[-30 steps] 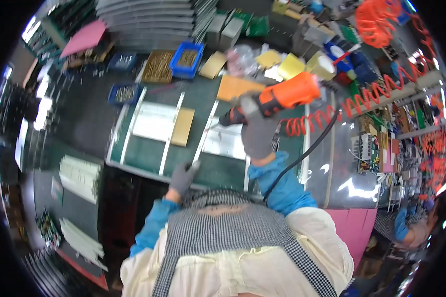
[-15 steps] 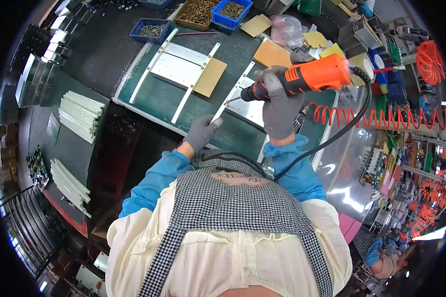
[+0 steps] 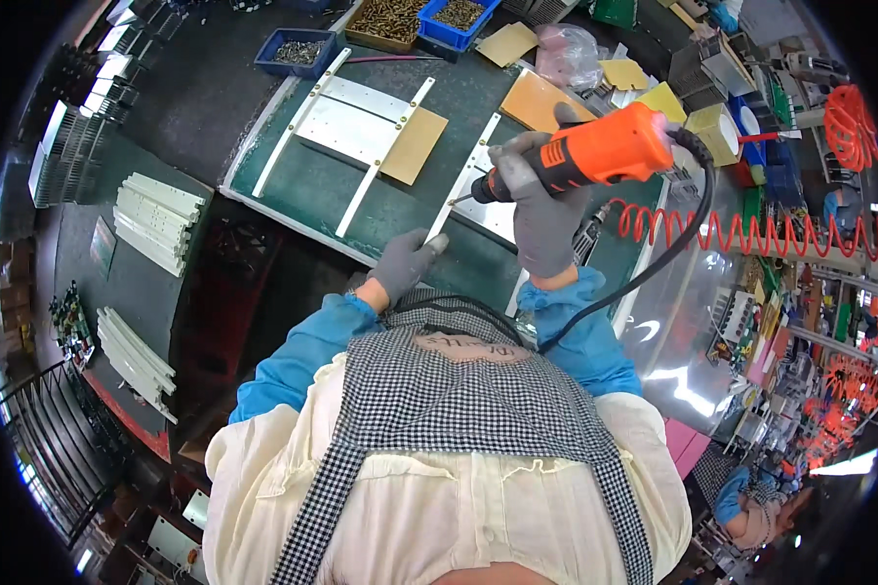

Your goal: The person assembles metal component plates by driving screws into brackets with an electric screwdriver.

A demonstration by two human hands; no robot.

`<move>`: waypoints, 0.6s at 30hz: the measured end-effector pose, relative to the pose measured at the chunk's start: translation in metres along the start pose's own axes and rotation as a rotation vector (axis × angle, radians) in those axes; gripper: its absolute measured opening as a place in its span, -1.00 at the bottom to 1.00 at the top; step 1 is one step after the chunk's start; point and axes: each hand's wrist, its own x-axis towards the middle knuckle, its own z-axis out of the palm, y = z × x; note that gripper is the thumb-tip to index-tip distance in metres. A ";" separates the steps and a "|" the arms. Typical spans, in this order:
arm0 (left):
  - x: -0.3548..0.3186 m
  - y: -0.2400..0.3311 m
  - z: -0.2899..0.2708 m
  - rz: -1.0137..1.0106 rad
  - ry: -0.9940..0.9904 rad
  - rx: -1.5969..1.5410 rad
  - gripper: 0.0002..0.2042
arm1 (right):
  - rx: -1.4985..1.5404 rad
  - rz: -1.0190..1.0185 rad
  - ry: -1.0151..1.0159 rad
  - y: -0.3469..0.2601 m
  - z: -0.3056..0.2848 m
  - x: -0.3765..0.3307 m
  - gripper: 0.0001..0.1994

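Observation:
My right hand [image 3: 546,210], in a grey glove, is wrapped round an orange and black electric screwdriver [image 3: 605,151]. Its bit points left and meets the white strip [image 3: 466,180] near a screw. At the near end of that strip, my left hand [image 3: 407,263], gloved too, pinches it between thumb and fingers. The strip lies along the edge of a white panel [image 3: 493,213], partly hidden behind the screwdriver and my right hand. Left of it on the green bench rests a similar frame, a white panel [image 3: 346,132] with two strips across it and brass-coloured screws along them.
Bins of small metal parts [image 3: 385,21] stand at the bench's far edge, beside a dark blue bin [image 3: 298,54]. A brown card [image 3: 415,146] lies by the left frame. Stacked white strips [image 3: 156,222] sit on a side table. A black cord [image 3: 698,219] trails from the screwdriver.
The screwdriver and my right hand have shifted slightly left. The strip and my left hand have moved a little, and the hold on both things stays the same.

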 end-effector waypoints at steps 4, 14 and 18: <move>0.000 0.000 -0.001 -0.020 -0.030 -0.007 -0.61 | -0.103 0.050 -0.238 -0.001 0.000 0.004 -0.26; -0.007 0.010 -0.003 0.040 0.006 0.036 -0.60 | -0.207 0.020 -0.368 0.002 0.009 0.008 -0.30; -0.010 0.013 -0.020 -0.054 0.120 -0.383 -0.59 | 0.012 0.022 -0.300 -0.019 0.001 0.005 -0.53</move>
